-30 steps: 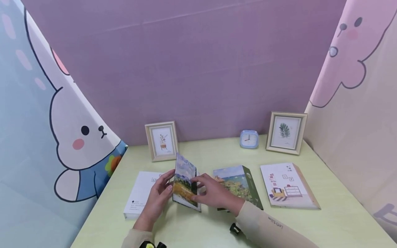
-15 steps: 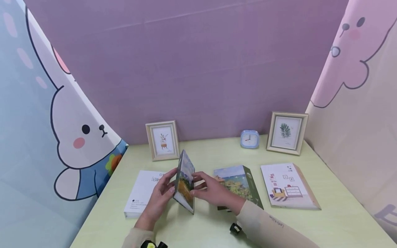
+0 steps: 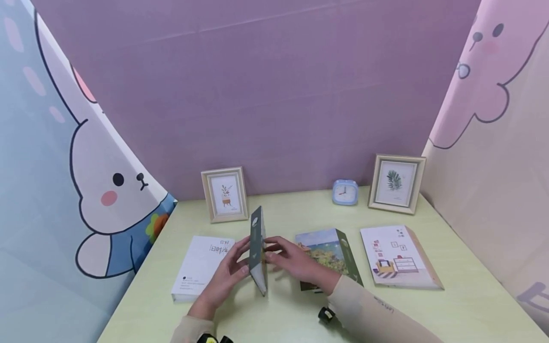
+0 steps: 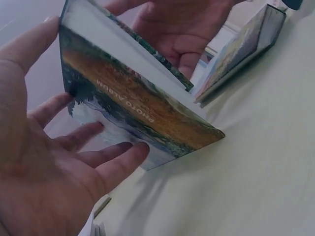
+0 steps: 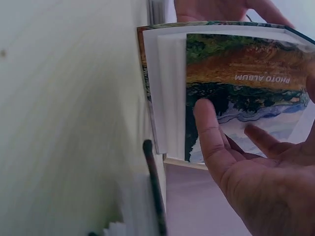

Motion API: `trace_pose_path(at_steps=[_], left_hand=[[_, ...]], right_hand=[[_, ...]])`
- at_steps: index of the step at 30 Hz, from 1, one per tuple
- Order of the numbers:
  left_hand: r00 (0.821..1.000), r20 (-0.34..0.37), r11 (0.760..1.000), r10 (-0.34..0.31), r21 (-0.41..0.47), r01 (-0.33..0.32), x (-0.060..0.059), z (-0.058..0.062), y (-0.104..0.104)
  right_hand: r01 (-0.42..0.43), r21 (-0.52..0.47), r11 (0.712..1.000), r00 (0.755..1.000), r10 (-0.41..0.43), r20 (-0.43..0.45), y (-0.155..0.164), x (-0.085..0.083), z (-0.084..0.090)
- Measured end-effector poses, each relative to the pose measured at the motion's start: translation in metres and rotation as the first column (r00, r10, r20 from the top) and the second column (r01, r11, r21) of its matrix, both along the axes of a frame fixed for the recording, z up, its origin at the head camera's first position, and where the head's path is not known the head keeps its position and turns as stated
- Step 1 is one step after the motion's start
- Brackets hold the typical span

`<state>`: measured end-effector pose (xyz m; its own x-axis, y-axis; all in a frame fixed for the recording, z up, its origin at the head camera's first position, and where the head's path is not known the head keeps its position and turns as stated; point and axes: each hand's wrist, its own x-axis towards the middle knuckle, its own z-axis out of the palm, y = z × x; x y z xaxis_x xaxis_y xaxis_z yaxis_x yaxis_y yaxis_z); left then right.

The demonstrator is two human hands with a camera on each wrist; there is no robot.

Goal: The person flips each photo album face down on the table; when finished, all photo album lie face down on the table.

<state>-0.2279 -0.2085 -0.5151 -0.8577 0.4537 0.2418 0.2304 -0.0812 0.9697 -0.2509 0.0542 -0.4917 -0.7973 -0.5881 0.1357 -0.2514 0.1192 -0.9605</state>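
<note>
On your far left a white book (image 3: 199, 267) lies flat on the table (image 3: 274, 314), with a small frame (image 3: 224, 194) behind it. Your left hand (image 3: 227, 276) lies with fingers straight against the left cover of the album (image 3: 257, 247), which stands on edge near the table's middle, spine toward you. Your right hand (image 3: 296, 262) presses the other cover, fingers loosely spread. Just right lies a landscape book (image 3: 328, 255), then a clock (image 3: 345, 192), a pale book (image 3: 396, 257) and a leaf frame (image 3: 396, 183)
</note>
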Motion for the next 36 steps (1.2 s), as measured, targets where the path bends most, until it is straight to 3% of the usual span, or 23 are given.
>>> trace_pose_path(at_steps=[3, 10, 13, 28, 36], left_hand=[[1.0, 0.006, 0.999, 0.0, -0.039, 0.001, 0.0, -0.002, 0.002], [1.0, 0.02, 0.991, 0.0, -0.135, 0.002, 0.001, -0.003, 0.005], [1.0, 0.025, 0.989, -0.015, -0.148, 0.019, -0.001, -0.005, 0.006], [0.999, 0.029, 0.973, 0.028, -0.229, -0.021, -0.005, -0.011, 0.006], [0.997, 0.024, 0.964, 0.078, -0.255, -0.069, -0.004, -0.011, 0.005]], right_hand=[[0.001, -0.05, 0.999, 1.0, 0.001, 0.026, 0.001, -0.001, 0.003], [0.088, -0.083, 0.993, 0.996, -0.085, 0.037, 0.004, -0.001, 0.01], [0.115, -0.108, 0.987, 0.992, -0.109, 0.058, 0.005, -0.001, 0.013], [0.272, -0.16, 0.949, 0.955, -0.246, 0.164, 0.006, -0.007, 0.011], [0.331, -0.143, 0.933, 0.942, -0.316, 0.114, 0.005, -0.01, 0.006]])
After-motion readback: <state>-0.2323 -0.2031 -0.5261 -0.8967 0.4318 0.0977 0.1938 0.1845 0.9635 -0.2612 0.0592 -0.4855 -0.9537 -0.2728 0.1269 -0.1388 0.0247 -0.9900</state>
